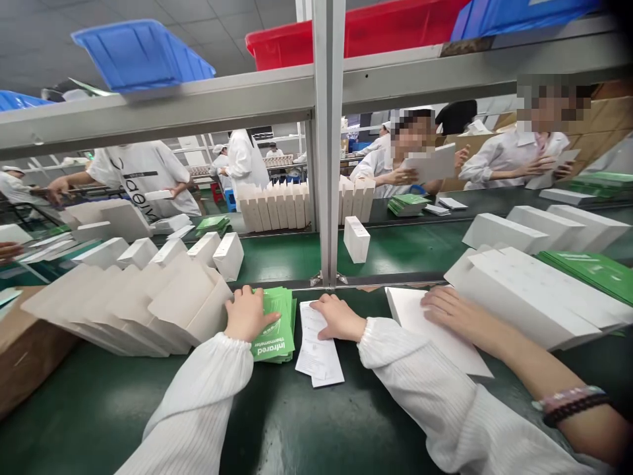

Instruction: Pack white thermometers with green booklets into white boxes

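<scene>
My left hand (246, 315) rests at the left edge of a stack of green booklets (273, 336), fingers apart, thumb over the top booklet. A row of open white boxes (182, 303) stands tilted just left of it. To the right of the booklets, folded white leaflets (314, 356) lie on the dark green table (297, 422). My right hand (340, 318) lies over the leaflets' upper right edge, its thumb and fingers apart.
Another person's hand (452, 313) touches a white box (410, 316) at the right. A metal post (329, 145) rises beyond my hands. White boxes stand on the green conveyor (281, 254); more boxes and green booklets (588, 270) are at the right.
</scene>
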`<action>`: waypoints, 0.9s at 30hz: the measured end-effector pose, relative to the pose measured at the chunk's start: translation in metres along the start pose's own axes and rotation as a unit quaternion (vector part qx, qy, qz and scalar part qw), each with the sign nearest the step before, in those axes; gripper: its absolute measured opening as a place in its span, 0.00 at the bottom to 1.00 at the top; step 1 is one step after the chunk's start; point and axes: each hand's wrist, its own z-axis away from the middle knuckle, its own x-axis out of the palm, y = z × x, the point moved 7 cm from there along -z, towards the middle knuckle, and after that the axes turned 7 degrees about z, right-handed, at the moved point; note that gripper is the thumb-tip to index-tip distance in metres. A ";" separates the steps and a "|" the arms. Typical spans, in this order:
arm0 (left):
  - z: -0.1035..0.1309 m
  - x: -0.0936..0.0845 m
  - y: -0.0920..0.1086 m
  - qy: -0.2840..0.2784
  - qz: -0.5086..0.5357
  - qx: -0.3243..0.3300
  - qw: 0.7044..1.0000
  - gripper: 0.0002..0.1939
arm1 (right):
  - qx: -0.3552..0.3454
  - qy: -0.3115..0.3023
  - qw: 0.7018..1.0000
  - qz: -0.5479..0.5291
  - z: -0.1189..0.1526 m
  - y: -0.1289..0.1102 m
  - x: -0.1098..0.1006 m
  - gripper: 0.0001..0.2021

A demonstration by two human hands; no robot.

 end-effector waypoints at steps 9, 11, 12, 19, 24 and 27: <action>0.003 -0.009 0.000 0.086 0.071 0.057 0.992 0.30 | 0.060 0.058 0.996 -0.007 0.027 0.024 -0.015 0.27; 0.009 -0.009 -0.003 0.109 0.091 0.065 0.988 0.30 | 0.060 0.064 0.996 -0.011 0.017 0.013 -0.008 0.30; 0.013 -0.010 -0.004 0.119 0.099 0.067 0.986 0.28 | 0.063 0.066 0.996 -0.015 0.013 0.009 -0.004 0.32; 0.068 0.005 0.026 0.049 0.083 0.164 0.982 0.30 | 0.112 0.074 0.983 -0.123 0.011 0.025 0.014 0.24; 0.081 0.020 0.034 -0.014 0.058 0.173 0.983 0.24 | 0.110 0.114 0.974 -0.164 0.007 0.029 0.011 0.15; 0.078 0.017 0.033 -0.020 0.063 0.179 0.982 0.23 | 0.107 0.118 0.967 -0.201 0.004 0.031 0.012 0.11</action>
